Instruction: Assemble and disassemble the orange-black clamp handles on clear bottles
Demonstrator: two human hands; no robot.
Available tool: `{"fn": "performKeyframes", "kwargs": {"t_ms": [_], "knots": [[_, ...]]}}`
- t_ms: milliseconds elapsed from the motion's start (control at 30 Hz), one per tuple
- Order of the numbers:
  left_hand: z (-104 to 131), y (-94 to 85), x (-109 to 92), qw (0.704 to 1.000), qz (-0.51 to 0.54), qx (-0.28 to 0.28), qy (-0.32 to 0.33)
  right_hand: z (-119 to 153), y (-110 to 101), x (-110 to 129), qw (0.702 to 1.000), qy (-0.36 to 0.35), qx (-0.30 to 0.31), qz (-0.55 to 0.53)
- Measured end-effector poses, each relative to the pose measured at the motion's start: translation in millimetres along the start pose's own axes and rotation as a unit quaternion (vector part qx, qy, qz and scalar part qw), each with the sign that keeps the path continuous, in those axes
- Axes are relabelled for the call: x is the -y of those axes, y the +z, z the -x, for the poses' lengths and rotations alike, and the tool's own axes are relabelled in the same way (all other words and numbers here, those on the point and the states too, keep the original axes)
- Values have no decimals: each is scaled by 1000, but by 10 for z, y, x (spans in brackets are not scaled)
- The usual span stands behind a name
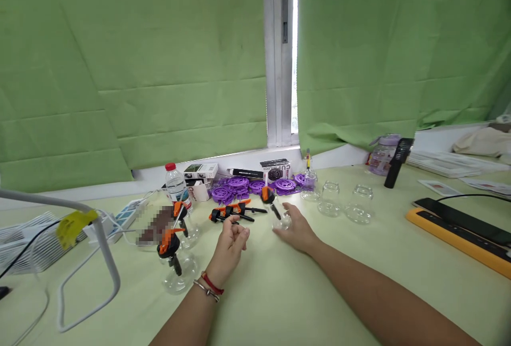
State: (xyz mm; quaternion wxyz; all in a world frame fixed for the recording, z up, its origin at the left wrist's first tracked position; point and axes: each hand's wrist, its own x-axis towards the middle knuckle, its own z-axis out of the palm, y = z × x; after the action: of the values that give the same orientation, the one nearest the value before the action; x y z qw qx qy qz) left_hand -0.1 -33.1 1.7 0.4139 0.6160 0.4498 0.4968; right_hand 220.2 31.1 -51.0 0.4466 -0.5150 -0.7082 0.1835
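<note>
Nearest, to the left of the held jar [282,222], stands a capped jar [181,280] with an orange-and-black top [169,244]; a second capped jar [192,237] is just beyond. Closer to the held jar, also on its left, the left hand [231,242] is loosely curled, with nothing visible between thumb and fingers. The right hand [297,230] grasps the held jar from its right side, thumb at the near side, fingers behind. The held jar stands about upright on the table [279,293]. Its top [268,195] is at the mouth, a black stem below; whether it is seated cannot be told.

A steady, low grip seems best: glass slips easily, and the left hand is well placed to press the top level without tipping it.

Left of the held jar lie loose tops [235,211]; to its right are bare jars [330,205]. Beyond it are purple discs [239,183], then green curtains [179,69].
</note>
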Motion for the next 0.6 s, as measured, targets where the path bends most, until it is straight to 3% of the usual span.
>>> {"fn": "performKeyframes", "kwargs": {"t_ms": [100,233,433,600], "knots": [[-46,-30,68,998,-18,-39,-35,-185,-21,-232,998,60,-14,20],[-64,-37,112,996,-15,-64,-63,-417,-29,-379,994,76,16,80],[-34,19,124,997,-38,-38,-51,-715,55,-497,983,70,29,164],[-50,14,190,997,-44,-32,-55,-761,81,-510,979,94,11,182]]}}
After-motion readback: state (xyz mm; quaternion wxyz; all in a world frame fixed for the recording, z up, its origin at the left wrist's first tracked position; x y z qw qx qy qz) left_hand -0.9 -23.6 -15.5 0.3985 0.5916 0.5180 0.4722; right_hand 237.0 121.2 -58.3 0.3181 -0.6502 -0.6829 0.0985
